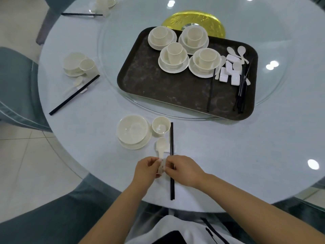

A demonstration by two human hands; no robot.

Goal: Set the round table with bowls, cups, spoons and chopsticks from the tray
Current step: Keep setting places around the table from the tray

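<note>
Hands meet at the near edge of the round table (228, 155), which has a smooth, shiny glass top. The left hand (146, 170) and the right hand (182, 170) both pinch the handle of a white spoon (161, 147). The spoon's oval scoop lies just past the fingertips on a small white rest (168, 148). Two thin black chopsticks (171, 155) lie straight beside the spoon, running under the right hand. Just beyond the left hand sit a round cream bowl (132, 130) on a plate and a small cup (161, 126). Farther off, past both hands, a dark, worn tray (158, 88) with round corners holds four more bowls with cups, spoons, white blocks and chopsticks. No writing can be read.
</note>
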